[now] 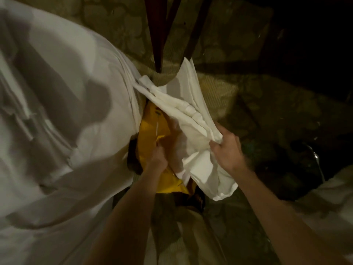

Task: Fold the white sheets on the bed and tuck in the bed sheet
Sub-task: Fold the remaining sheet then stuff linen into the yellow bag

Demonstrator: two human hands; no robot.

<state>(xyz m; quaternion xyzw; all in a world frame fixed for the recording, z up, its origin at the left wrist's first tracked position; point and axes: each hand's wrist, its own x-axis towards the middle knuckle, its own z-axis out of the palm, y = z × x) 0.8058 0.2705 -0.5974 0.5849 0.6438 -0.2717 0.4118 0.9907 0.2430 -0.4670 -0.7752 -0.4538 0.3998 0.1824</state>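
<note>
Now both hands clamp the white sheet (191,111) mid-frame — right hand (227,148) bunching it; left hand (158,159) gripping underneath — bed (57,111) at left.

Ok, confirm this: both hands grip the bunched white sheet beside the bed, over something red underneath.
One detail is wrong: the thing underneath is yellow, not red. The head view shows it. The rest holds: the left hand and the right hand both grip the bunched white sheet beside the bed.

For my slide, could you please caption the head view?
Both hands, right hand and left hand, gather a white sheet beside the bed.
</note>
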